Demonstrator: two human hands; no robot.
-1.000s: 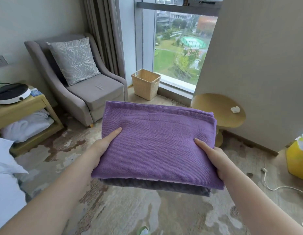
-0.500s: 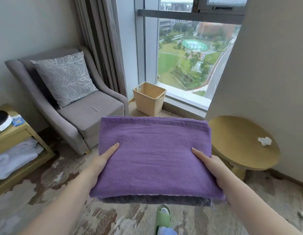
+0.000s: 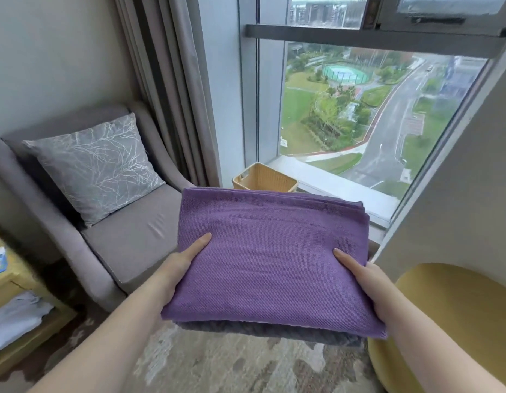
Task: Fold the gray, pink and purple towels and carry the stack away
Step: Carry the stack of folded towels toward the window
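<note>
Gripping 1 short end each, left hand (image 3: 175,275) and right hand (image 3: 369,283), towel stack (image 3: 269,259) level, long axis running left-right.

A gray armchair (image 3: 132,236) stands at the left with a branch-patterned cushion (image 3: 96,165) propped against its back. Behind it hang gray curtains (image 3: 172,89), beside a tall window (image 3: 359,109) that looks out on lawns and a road. A woven basket (image 3: 263,180) sits on the floor under the window. A yellow round table (image 3: 450,307) is near right. At the left edge, a wooden shelf (image 3: 8,279) holds pale cloth (image 3: 16,316). A mottled carpet (image 3: 232,364) covers the floor.
</note>
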